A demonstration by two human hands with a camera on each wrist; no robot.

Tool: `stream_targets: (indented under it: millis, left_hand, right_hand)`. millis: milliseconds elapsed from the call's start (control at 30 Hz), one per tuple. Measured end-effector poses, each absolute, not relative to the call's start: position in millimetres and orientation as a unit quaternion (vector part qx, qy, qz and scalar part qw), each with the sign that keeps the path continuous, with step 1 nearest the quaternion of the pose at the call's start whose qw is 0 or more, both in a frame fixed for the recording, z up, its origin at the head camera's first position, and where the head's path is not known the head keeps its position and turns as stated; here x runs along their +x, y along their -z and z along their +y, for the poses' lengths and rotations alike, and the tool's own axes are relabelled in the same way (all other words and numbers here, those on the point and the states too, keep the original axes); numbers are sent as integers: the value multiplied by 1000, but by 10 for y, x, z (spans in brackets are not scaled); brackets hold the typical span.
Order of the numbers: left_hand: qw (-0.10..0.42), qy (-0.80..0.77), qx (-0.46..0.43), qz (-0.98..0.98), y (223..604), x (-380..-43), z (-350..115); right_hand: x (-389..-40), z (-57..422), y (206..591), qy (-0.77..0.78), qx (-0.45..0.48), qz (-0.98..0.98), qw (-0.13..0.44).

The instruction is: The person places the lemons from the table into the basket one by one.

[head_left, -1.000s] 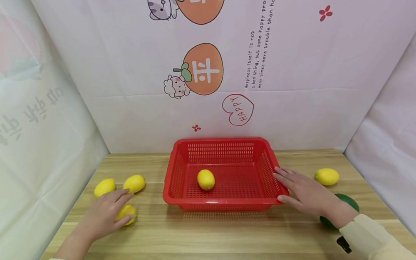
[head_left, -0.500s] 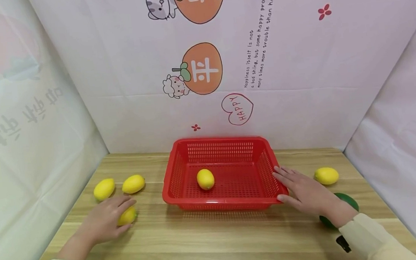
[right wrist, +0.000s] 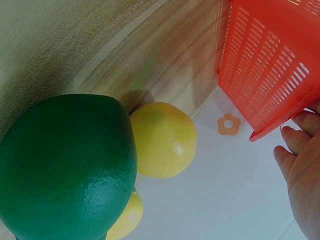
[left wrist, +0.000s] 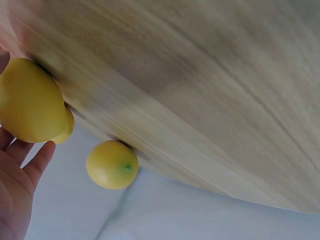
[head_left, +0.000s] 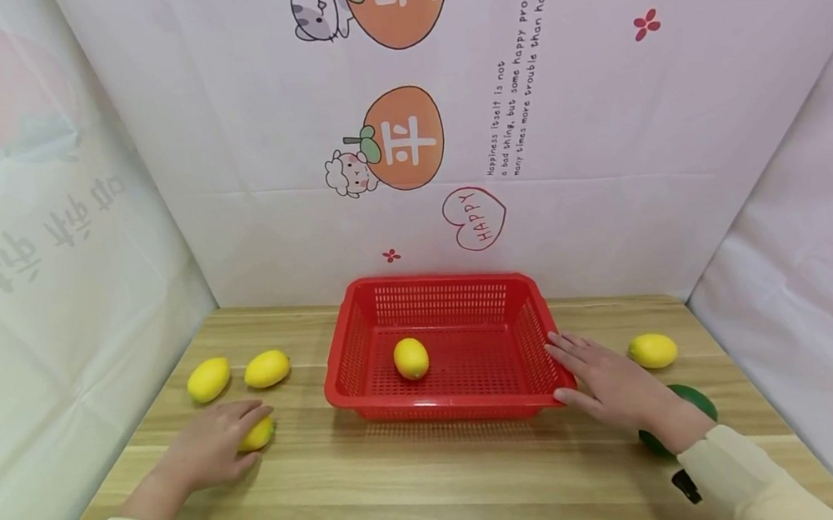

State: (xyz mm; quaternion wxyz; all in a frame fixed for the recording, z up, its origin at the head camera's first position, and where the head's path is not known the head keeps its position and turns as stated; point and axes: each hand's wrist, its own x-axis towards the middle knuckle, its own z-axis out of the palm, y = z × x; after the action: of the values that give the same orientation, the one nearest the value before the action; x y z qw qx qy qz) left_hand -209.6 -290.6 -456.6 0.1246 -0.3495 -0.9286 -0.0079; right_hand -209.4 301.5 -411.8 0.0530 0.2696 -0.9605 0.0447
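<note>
On the left side of the wooden table, my left hand (head_left: 212, 447) grips a yellow lemon (head_left: 257, 434) from above, thumb on the near side and fingers over the far side. In the left wrist view this lemon (left wrist: 31, 102) sits between the thumb and the fingers. Two more lemons lie just beyond that hand, one (head_left: 209, 380) at the left and one (head_left: 267, 368) to its right. My right hand (head_left: 617, 383) rests its extended fingers on the right rim of a red plastic basket (head_left: 431, 409), thumb at the near corner. One lemon (head_left: 411, 359) lies inside the basket.
Right of the basket lies another lemon (head_left: 653, 351). A dark green, smooth, rounded fruit (head_left: 694, 401) is partly hidden under my right wrist; the right wrist view shows this green fruit (right wrist: 67, 165) beside two lemons. Printed white sheets (head_left: 606, 191) wall the table's back and sides.
My left hand has come down toward me onto the near lemon, its thumb and fingers closing round it. The right hand stays at the basket rim.
</note>
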Motion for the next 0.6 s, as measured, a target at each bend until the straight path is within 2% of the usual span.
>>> stream_targets:
  millis: [600]
  left_hand:
    - [119, 7, -347, -930, 4620, -2162, -2888]
  right_hand:
    - [-2094, 3012, 4132, -44, 266, -962, 53]
